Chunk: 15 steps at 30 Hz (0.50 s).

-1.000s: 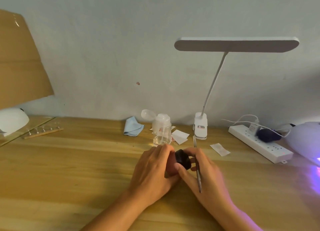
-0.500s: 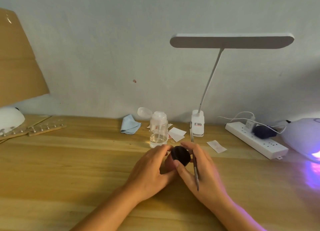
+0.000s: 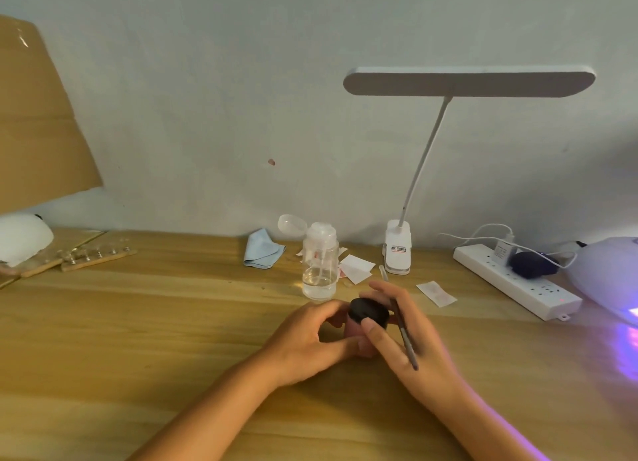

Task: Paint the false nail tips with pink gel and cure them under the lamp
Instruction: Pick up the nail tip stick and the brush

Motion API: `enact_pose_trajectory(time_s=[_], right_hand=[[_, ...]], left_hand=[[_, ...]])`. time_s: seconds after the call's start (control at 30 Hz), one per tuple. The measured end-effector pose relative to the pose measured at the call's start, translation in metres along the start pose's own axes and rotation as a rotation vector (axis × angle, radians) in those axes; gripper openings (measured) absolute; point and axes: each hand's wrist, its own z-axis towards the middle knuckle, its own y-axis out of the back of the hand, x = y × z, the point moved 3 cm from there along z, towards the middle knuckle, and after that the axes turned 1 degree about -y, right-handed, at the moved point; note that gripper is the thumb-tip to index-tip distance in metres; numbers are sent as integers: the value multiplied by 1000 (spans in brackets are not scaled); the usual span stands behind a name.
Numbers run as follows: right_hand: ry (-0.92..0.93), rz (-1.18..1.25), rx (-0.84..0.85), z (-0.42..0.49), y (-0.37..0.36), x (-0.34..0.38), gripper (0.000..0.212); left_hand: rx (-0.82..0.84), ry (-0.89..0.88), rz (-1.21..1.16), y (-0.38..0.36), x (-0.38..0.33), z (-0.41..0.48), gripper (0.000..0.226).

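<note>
- The left hand [image 3: 310, 339] curls round the pink gel jar [image 3: 355, 328], at centre front of the worktop [image 3: 138, 322].
- The right hand [image 3: 411, 353] pinches the black lid [image 3: 367, 311] on top of the jar, with a thin brush [image 3: 404, 334] tucked between its fingers.
- Just behind stands a clear pump bottle [image 3: 319, 263] with its flip cap open, and a blue cloth [image 3: 262, 253] lies to its left.
- False nail tips [image 3: 98, 255] on sticks lie far left.
- The curing lamp [image 3: 611, 274] glows violet far right, beside a power strip [image 3: 518, 284].
</note>
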Motion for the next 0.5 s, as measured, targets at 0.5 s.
enact_pose_trajectory(time_s=[0.5], right_hand=[[-108,-87,-399,13,35,-25,18]], left_hand=[[-42,73,45,4,6,2,53]])
